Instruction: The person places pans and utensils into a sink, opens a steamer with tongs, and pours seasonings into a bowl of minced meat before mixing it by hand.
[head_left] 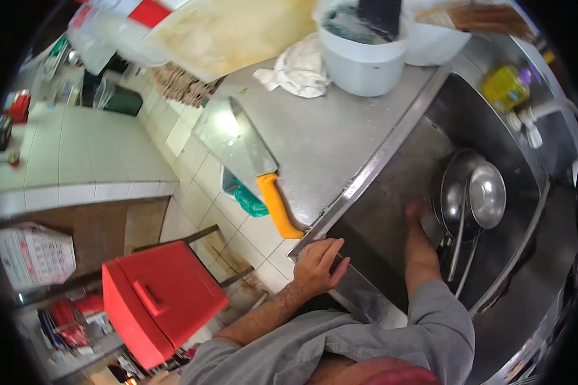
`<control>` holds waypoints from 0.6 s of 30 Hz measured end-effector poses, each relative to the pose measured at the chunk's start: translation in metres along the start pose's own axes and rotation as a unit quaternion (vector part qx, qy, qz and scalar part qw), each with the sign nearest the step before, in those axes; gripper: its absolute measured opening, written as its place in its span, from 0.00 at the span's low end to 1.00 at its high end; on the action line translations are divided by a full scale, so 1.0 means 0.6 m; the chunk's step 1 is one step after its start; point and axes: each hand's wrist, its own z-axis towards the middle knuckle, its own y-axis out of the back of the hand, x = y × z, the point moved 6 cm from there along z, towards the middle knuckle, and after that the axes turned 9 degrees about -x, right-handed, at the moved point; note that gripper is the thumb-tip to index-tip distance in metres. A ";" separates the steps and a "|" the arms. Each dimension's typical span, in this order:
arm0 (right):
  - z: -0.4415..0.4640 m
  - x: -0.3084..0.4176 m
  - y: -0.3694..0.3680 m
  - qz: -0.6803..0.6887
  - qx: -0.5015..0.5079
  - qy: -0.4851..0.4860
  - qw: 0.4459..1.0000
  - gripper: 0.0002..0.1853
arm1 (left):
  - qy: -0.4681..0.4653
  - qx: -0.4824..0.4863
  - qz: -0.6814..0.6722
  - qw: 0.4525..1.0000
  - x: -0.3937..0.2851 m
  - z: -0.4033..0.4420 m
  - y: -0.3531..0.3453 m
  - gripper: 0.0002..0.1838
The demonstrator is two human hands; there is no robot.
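Pale tiled floor (263, 234), white-tiled counter (96, 144), brown panel (109, 234) below it, printed sheet (35, 253), 1 red box (167, 289)

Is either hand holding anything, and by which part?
The left hand, at the edge of the sink, holds nothing visible; the right hand, inside it, is too blurred to tell.

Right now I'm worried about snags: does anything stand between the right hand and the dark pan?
Nothing visible stands between the right hand and the dark pan; the ladle overlaps the pan's far side.
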 end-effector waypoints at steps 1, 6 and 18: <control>0.000 -0.004 -0.004 0.019 0.041 0.003 0.999 0.24 | 0.000 0.000 -0.002 1.000 0.002 -0.001 0.000 0.27; 0.014 -0.016 -0.030 0.045 -0.035 0.029 0.998 0.20 | 0.005 -0.017 -0.003 1.000 0.001 -0.005 0.006 0.25; -0.050 -0.047 0.091 0.669 0.198 -0.205 0.687 0.07 | -0.011 -0.063 -0.033 0.997 -0.004 -0.008 0.024 0.23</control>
